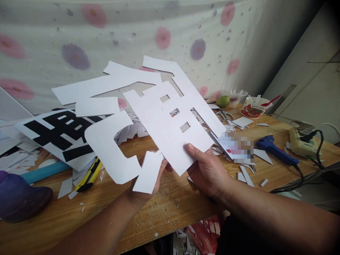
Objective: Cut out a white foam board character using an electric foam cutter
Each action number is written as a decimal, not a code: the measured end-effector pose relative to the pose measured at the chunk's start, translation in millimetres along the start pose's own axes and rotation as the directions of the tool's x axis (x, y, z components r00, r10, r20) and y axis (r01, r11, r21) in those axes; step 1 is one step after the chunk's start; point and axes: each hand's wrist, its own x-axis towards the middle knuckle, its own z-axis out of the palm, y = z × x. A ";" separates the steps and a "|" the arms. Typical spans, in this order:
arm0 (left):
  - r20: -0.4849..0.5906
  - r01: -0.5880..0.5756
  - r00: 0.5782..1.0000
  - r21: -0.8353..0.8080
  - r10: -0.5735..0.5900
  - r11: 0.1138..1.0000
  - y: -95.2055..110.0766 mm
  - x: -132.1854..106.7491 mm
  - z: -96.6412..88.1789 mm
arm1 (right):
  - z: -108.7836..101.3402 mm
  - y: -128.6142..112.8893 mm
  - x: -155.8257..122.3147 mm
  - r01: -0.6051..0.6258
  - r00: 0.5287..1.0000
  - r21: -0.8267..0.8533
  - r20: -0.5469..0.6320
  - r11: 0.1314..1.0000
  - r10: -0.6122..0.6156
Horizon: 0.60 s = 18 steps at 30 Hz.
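Note:
A white cut-out character [170, 117], apparently of foam board, is held up tilted over the wooden table. Small rectangular openings and long slots pass through it. My right hand [208, 170] grips its lower right edge, thumb on the front face and fingers behind. My left hand [159, 179] is closed on the lower left part from behind; most of its fingers are hidden by the board. Behind the cut-out at left lies a white sheet with a black printed character [57, 129]. A yellow utility knife [89, 175] rests beside that sheet.
White scraps [130, 131] litter the wooden table [170, 209]. To the right are a blue glue gun [277, 150], a power strip [302, 141], a phone [223, 143], scissors [224, 115], a paper bowl [255, 108] and a green fruit [223, 101]. A purple object [22, 198] stands at left.

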 end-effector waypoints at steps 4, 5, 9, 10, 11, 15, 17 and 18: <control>0.026 0.002 1.000 -0.009 -0.002 1.000 -0.8 0.6 -0.9 | -2.3 -0.7 -1.3 -0.006 0.999 -0.010 0.033 1.000 0.007; 0.033 0.005 0.999 -0.013 -0.005 1.000 -1.4 0.3 -1.2 | -2.6 -1.0 -1.6 -0.006 0.999 -0.017 0.039 1.000 0.007; 0.022 0.023 1.000 -0.023 -0.022 0.999 -5.6 -3.4 -1.5 | -2.1 -1.5 -2.5 0.005 1.000 -0.018 0.029 1.000 -0.004; 0.008 0.028 1.000 -0.029 -0.028 0.999 -7.0 -4.9 -1.1 | -1.7 -1.4 -2.5 0.001 1.000 -0.008 0.023 1.000 -0.001; -0.005 0.036 0.999 -0.040 -0.036 0.999 -8.3 -6.4 -0.5 | -1.2 -1.2 -2.4 -0.002 1.000 0.001 0.016 1.000 0.002; -0.035 0.082 0.996 -0.099 -0.085 0.992 -10.7 -9.1 1.9 | 0.3 -0.7 -1.9 -0.009 1.000 0.035 0.004 0.999 0.008; -0.037 0.109 0.993 -0.133 -0.115 0.985 -9.0 -7.5 1.3 | 0.4 -1.0 -2.0 -0.011 1.000 0.028 -0.002 1.000 0.011; -0.034 0.124 0.991 -0.148 -0.130 0.981 -7.7 -6.2 0.3 | 0.3 -1.3 -2.0 -0.012 1.000 0.020 -0.002 1.000 0.012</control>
